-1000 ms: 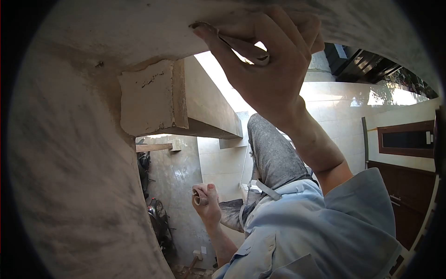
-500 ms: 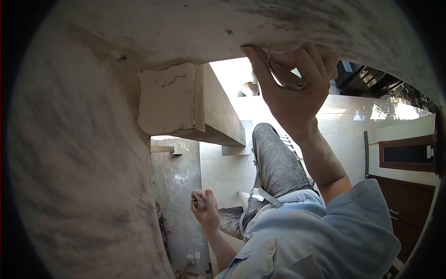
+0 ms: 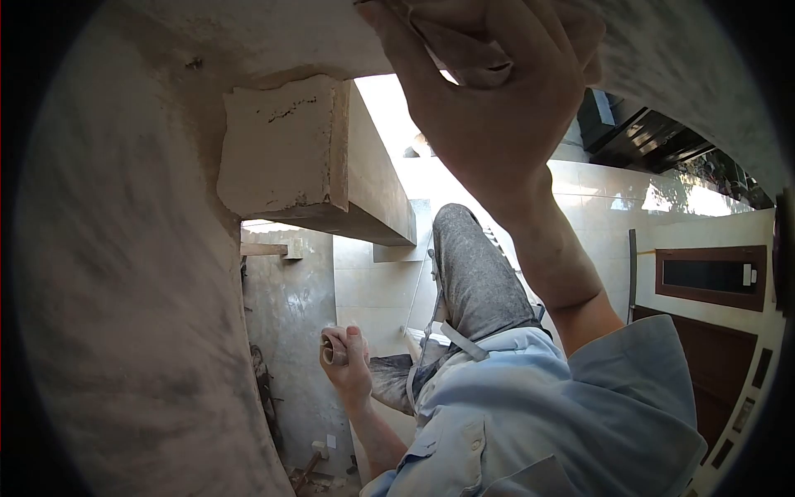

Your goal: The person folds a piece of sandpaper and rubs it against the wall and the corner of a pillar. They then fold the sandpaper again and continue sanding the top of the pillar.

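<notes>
My right hand [image 3: 505,116] is raised at the top, pressed close to the pale, smudged overhead surface [image 3: 306,37]. A thin, folded sheet [image 3: 472,60], which looks like sandpaper, is pinched between its thumb and fingers. Lower down, in front of my body, my left hand [image 3: 352,373] is closed around a small brownish roll [image 3: 334,349], its open end showing. Left of my right hand, a rough-edged plastered beam [image 3: 273,149] juts out below the surface.
A large curved wall [image 3: 132,273] fills the left side. Below are a ladder's rails [image 3: 421,333], light floor tiles [image 3: 373,286] and a wooden-handled tool [image 3: 310,468]. A brown door [image 3: 704,364] and a framed window [image 3: 708,277] stand at the right.
The view has shifted back and forth. My right hand went right along the surface with the sheet, then back left, and now appears larger. My left hand has kept its roll.
</notes>
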Motion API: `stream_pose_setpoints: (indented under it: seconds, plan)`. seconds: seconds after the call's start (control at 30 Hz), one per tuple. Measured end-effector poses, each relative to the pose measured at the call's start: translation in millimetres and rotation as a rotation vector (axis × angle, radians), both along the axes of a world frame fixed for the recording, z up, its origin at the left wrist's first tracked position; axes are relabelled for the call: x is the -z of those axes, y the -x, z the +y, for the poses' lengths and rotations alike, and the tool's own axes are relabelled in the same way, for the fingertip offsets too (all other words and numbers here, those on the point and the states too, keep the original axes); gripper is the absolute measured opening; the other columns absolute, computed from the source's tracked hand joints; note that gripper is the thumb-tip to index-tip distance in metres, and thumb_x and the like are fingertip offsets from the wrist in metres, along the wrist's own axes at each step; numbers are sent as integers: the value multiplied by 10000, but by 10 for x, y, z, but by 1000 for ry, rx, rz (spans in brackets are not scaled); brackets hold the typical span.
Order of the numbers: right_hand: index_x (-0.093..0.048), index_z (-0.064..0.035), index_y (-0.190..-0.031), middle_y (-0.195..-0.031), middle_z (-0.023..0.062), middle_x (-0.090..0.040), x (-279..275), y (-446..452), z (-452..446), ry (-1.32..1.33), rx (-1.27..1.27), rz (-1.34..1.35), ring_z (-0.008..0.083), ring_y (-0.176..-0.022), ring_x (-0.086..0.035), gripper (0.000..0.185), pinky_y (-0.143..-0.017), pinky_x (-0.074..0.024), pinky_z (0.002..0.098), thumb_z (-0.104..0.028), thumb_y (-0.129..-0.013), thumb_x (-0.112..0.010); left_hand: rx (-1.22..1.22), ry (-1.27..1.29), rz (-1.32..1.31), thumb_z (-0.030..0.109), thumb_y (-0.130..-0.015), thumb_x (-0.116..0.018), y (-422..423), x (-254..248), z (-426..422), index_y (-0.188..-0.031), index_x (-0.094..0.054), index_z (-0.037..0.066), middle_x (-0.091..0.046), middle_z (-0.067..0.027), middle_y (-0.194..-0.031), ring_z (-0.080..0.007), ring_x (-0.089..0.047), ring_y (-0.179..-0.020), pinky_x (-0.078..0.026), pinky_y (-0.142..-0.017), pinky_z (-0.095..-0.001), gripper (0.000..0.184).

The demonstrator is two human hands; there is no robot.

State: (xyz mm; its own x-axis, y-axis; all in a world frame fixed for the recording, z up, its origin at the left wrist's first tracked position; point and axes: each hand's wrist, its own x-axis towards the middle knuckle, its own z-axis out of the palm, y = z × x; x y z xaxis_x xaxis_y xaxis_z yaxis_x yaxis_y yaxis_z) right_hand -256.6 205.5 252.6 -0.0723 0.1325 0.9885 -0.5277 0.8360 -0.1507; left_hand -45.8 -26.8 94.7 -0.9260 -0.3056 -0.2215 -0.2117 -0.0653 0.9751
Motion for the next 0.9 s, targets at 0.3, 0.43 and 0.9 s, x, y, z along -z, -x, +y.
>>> stream_pose_setpoints:
  seconds: [0.3, 0.43, 0.9]
  plan:
    - [-684, -156, -688, -658, -82, -605, 136, -121, 113, -11, 39, -113, 85, -637, -424, 209, -734, -287, 294, -202, -684, -888, -121, -37, 4, 206, -992, -575, -23, 25, -61, -752, -355, 134, -347, 48, -566, -52, -357, -485, -258, -413, -226, 333]
    - [-680, -161, -681, -633, -80, -595, 104, -36, 95, -11, 26, -11, 79, -591, -405, 216, -729, -276, 304, -218, -682, -888, -81, -16, 65, 200, -991, -577, -37, 16, -33, -721, -340, 141, -328, 56, -535, -46, -320, -456, -235, -402, -226, 364]
    - [-693, -172, -720, -669, -108, -608, 289, -226, 260, 36, 42, -190, 86, -720, -418, 202, -752, -276, 312, -219, -692, -887, -151, -29, 91, 185, -985, -577, -53, -33, 47, -642, -324, 167, -278, 73, -470, -39, -233, -376, -170, -353, -254, 427]
